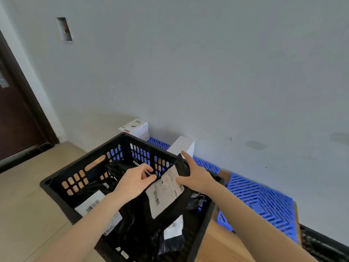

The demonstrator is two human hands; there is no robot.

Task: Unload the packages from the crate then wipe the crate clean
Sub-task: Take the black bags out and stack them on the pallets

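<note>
Left hand (pixel 135 181) and right hand (pixel 195 173) pinch the black package (pixel 166 193) between them, seemingly above the crate (pixel 79 161).

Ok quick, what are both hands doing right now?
The left hand pinches the top edge of the black package.
The right hand holds the same package by its right side.

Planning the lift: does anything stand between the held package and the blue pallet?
Only the crate's right rim; the package, gripped by left hand and right hand, must clear it; pallet beyond shows bare slats.
</note>
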